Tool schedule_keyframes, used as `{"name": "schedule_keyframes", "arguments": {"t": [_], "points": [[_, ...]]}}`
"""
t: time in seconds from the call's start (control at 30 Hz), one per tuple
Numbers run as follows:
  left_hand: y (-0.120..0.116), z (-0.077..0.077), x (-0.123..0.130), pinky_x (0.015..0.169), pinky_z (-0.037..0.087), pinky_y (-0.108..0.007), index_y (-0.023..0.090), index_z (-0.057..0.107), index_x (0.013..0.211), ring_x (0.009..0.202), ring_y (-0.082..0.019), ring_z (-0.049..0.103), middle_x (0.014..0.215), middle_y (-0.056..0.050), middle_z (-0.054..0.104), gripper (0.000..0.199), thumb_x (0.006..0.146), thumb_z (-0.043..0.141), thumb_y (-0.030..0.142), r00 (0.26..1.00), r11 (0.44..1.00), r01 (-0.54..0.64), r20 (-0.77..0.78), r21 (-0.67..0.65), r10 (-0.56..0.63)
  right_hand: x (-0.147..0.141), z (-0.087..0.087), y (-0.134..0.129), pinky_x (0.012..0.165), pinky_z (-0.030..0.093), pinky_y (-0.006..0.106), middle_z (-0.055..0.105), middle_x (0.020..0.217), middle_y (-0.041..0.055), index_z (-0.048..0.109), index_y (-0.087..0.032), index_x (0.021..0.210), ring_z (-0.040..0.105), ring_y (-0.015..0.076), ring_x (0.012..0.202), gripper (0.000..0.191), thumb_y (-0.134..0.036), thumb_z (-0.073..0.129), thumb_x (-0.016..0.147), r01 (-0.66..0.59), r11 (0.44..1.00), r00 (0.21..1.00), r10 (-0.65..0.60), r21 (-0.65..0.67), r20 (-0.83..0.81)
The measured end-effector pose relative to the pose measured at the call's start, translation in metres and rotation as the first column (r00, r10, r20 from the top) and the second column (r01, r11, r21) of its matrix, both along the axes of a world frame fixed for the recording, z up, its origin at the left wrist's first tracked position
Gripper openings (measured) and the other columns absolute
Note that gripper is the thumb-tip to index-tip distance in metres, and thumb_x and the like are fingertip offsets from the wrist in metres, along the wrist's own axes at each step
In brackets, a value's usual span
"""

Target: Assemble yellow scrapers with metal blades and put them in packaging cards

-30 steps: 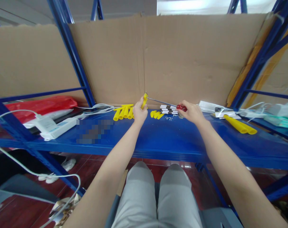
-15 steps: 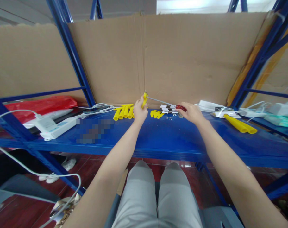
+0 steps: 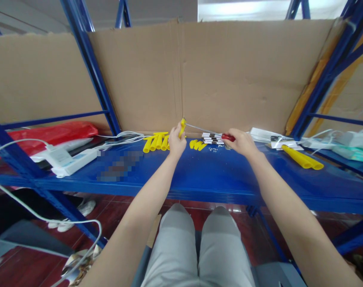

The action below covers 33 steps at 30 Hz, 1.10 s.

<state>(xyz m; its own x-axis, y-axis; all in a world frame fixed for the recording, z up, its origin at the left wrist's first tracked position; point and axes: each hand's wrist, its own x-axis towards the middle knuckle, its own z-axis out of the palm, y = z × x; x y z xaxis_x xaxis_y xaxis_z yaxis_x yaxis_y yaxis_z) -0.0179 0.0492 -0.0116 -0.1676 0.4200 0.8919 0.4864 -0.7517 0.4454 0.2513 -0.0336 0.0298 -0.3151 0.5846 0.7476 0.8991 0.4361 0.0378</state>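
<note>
My left hand (image 3: 178,140) is closed around a yellow plastic handle (image 3: 183,124) and holds it upright above the shelf. In my right hand (image 3: 240,140) is a screwdriver (image 3: 228,137) with a red grip. Its long metal shaft points left, and the tip meets the top end of the yellow handle; any screw there is too small to see. Beside my left hand lie several more yellow handles (image 3: 154,142) in a row. Between the hands are several small yellow plastic pieces (image 3: 197,144), tiny screw-like metal bits (image 3: 213,150) and a stack of white-and-dark strips (image 3: 212,138).
The work surface is a blue metal shelf (image 3: 211,175) backed by cardboard (image 3: 235,75). Two yellow tubes (image 3: 301,156) lie at the right. On the left are a white power strip (image 3: 76,162), cables (image 3: 132,136) and a red bag (image 3: 58,135). Blue posts (image 3: 90,67) stand at both sides.
The view tilts up very slightly. Both hands keep their places, with the screwdriver tip still at the yellow handle's top.
</note>
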Motion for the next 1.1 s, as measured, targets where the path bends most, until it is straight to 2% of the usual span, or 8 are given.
{"name": "schedule_keyframes", "arguments": {"t": [0.17, 0.33, 0.47, 0.6, 0.73, 0.9, 1.0, 1.1], "points": [[0.0019, 0.0003, -0.0008, 0.104, 0.046, -0.041, 0.021, 0.063, 0.121, 0.11, -0.024, 0.064, 0.108, -0.008, 0.069, 0.039, 0.083, 0.059, 0.013, 0.999, 0.999, -0.011, 0.031, 0.047, 0.009, -0.0029, 0.001, -0.0026, 0.064, 0.041, 0.03, 0.073, 0.096, 0.0112, 0.068, -0.021, 0.097, 0.066, 0.0247, 0.085, 0.029, -0.04, 0.047, 0.093, -0.003, 1.0, 1.0, 0.003, -0.027, 0.015], [0.0012, -0.0001, 0.0, 0.104, 0.046, -0.04, 0.019, 0.064, 0.121, 0.11, -0.025, 0.064, 0.108, -0.009, 0.069, 0.039, 0.082, 0.059, 0.014, 0.999, 1.0, -0.003, 0.032, 0.021, 0.002, -0.0024, -0.0002, 0.001, 0.062, 0.04, 0.03, 0.073, 0.09, 0.008, 0.065, -0.023, 0.102, 0.066, 0.0248, 0.08, 0.025, -0.041, 0.055, 0.088, 0.036, 0.998, 0.999, -0.038, -0.057, -0.024], [-0.001, 0.0003, 0.0004, 0.101, 0.048, -0.038, 0.02, 0.063, 0.122, 0.109, -0.024, 0.065, 0.109, -0.01, 0.068, 0.039, 0.083, 0.059, 0.018, 1.0, 0.999, 0.005, 0.024, 0.034, -0.006, -0.0011, 0.0, 0.0006, 0.059, 0.038, 0.028, 0.072, 0.086, 0.007, 0.065, -0.023, 0.094, 0.065, 0.0237, 0.078, 0.02, -0.039, 0.053, 0.088, 0.048, 0.999, 0.999, -0.048, -0.017, -0.015], [-0.0007, 0.0007, -0.0008, 0.101, 0.048, -0.039, 0.02, 0.062, 0.123, 0.109, -0.024, 0.064, 0.11, -0.01, 0.068, 0.038, 0.085, 0.058, 0.021, 0.999, 0.999, 0.028, 0.036, 0.015, -0.028, -0.003, 0.0018, -0.0046, 0.06, 0.038, 0.029, 0.072, 0.091, 0.0102, 0.068, -0.021, 0.095, 0.065, 0.024, 0.082, 0.028, -0.041, 0.049, 0.091, 0.024, 0.999, 0.999, -0.025, 0.025, 0.02], [0.0011, 0.0003, -0.0009, 0.101, 0.047, -0.039, 0.02, 0.063, 0.122, 0.108, -0.024, 0.064, 0.107, -0.009, 0.068, 0.038, 0.084, 0.059, 0.019, 0.999, 0.999, -0.016, 0.033, 0.029, 0.015, -0.0054, 0.0025, -0.0067, 0.062, 0.04, 0.03, 0.073, 0.094, 0.0114, 0.069, -0.021, 0.098, 0.066, 0.0248, 0.086, 0.033, -0.042, 0.045, 0.094, 0.018, 1.0, 0.999, -0.018, -0.016, 0.028], [0.0009, 0.0002, -0.0001, 0.103, 0.046, -0.041, 0.018, 0.063, 0.122, 0.109, -0.025, 0.064, 0.107, -0.011, 0.068, 0.041, 0.082, 0.059, 0.013, 0.999, 1.0, -0.024, 0.027, -0.004, 0.024, -0.0035, 0.0013, -0.0018, 0.062, 0.041, 0.03, 0.073, 0.094, 0.0087, 0.063, -0.022, 0.106, 0.066, 0.0257, 0.084, 0.029, -0.043, 0.053, 0.088, 0.034, 0.999, 0.999, -0.035, -0.035, -0.036], [-0.0003, 0.0009, -0.0004, 0.102, 0.047, -0.041, 0.02, 0.063, 0.123, 0.109, -0.024, 0.064, 0.109, -0.01, 0.068, 0.041, 0.082, 0.059, 0.014, 0.999, 1.0, 0.005, 0.032, -0.009, -0.005, -0.0018, 0.0014, -0.0006, 0.059, 0.038, 0.029, 0.072, 0.088, 0.0076, 0.062, -0.023, 0.101, 0.065, 0.0248, 0.079, 0.023, -0.04, 0.053, 0.087, 0.047, 0.999, 0.998, -0.047, -0.01, -0.045], [-0.0006, 0.0013, -0.0006, 0.101, 0.048, -0.041, 0.021, 0.064, 0.122, 0.108, -0.024, 0.065, 0.11, -0.009, 0.069, 0.041, 0.082, 0.059, 0.014, 0.999, 1.0, -0.014, 0.034, 0.013, 0.013, -0.0018, 0.0022, -0.0027, 0.059, 0.038, 0.029, 0.071, 0.089, 0.009, 0.064, -0.023, 0.091, 0.064, 0.024, 0.081, 0.022, -0.039, 0.05, 0.089, 0.019, 1.0, 1.0, -0.018, 0.018, -0.007]]}}
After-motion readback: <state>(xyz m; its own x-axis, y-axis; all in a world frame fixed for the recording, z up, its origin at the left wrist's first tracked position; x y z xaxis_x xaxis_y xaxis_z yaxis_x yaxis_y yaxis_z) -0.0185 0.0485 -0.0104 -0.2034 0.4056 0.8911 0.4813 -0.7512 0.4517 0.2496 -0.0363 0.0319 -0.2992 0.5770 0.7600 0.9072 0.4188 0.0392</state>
